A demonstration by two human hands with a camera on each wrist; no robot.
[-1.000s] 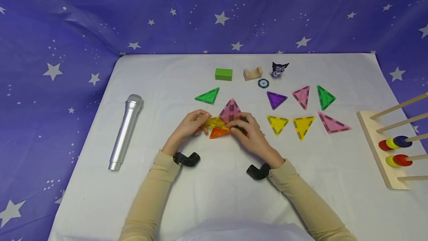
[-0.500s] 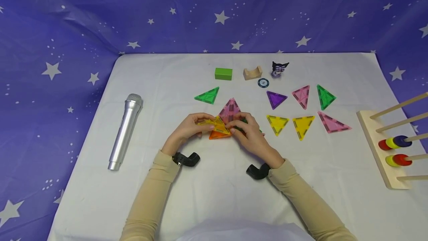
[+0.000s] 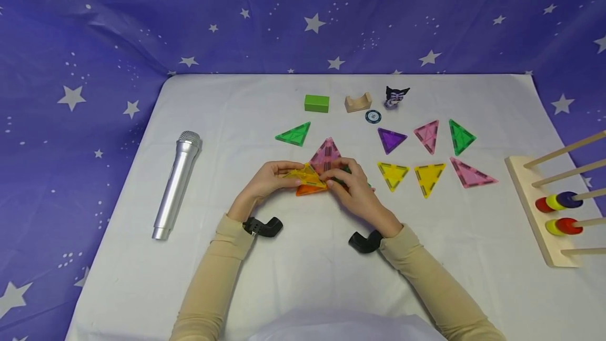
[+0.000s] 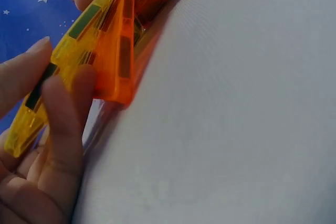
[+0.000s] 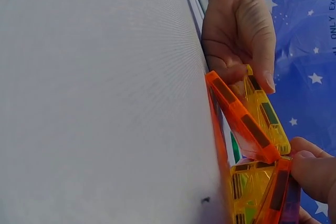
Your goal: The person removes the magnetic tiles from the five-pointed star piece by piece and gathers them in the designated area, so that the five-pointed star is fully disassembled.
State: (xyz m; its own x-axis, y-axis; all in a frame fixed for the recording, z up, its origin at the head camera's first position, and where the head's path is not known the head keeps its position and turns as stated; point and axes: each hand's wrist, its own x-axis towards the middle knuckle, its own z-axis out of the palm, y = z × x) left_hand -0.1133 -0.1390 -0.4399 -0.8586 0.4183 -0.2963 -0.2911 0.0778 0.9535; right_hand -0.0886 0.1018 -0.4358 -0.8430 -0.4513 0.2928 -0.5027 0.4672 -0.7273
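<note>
Near the table's middle, my left hand (image 3: pixel 267 180) pinches a translucent yellow triangular magnetic tile (image 3: pixel 310 177) between thumb and fingers. This tile leans against an orange triangular tile (image 4: pixel 113 72) in the left wrist view, their tips close together. My right hand (image 3: pixel 357 188) grips the right side of a small tile construction, its thumb pressing beside a purple tile (image 5: pixel 293 203) and an upright orange tile. A pink tile (image 3: pixel 326 154) forms the far side of the construction. Green shows under the right fingers, which hide much of that side.
Loose triangular tiles lie right, including yellow (image 3: pixel 393 175), purple (image 3: pixel 391 140) and pink (image 3: pixel 473 174) ones. A green tile (image 3: pixel 294 134) lies behind. Farther back are a green block (image 3: pixel 316 103), wooden piece (image 3: pixel 358 102) and figurine (image 3: pixel 395 98). A microphone (image 3: pixel 177 186) lies left; a peg rack (image 3: pixel 542 214) stands right.
My left hand has shifted slightly rightward, bringing the yellow tile over the orange one and changing its tilt. The thumb now lies across the tile. My right hand has barely moved.
</note>
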